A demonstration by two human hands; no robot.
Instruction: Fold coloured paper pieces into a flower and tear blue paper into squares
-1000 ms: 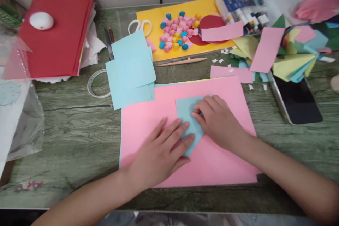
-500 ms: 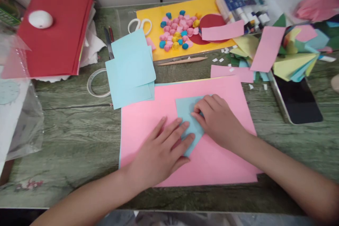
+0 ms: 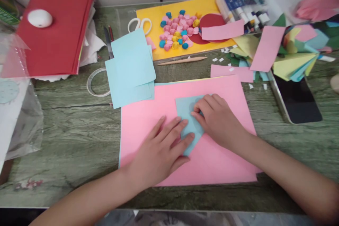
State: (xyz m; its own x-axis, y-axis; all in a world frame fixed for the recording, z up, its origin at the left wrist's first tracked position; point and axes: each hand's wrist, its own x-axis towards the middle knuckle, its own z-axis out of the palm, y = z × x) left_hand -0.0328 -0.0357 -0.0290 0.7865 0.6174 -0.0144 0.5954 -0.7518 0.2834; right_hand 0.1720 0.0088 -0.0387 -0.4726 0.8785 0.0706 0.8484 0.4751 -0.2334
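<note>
A light-blue sheet of paper [image 3: 188, 106] lies on a larger stack of pink paper [image 3: 225, 169] before me. My left hand [image 3: 161, 150] rests flat with its fingers spread, the fingertips on the blue sheet's lower left part. Curled at the sheet's upper right, my right hand [image 3: 214, 118] has its thumb and fingers drawn together against the paper. Whether a bit of the paper is pinched between those fingers is hidden. The blue sheet's right edge is covered by that hand.
Light-blue sheets [image 3: 132, 70] overlap the stack's upper left corner, beside a tape roll [image 3: 91, 83]. Behind are white scissors [image 3: 140, 24], a wooden stick [image 3: 182, 60] and small paper pieces on a yellow sheet [image 3: 150, 51]. A phone [image 3: 299, 99] lies right, red folders [image 3: 58, 39] left.
Almost nothing differs. Both hands stay on the blue sheet in nearly the same pose, and the paper has not visibly moved.
</note>
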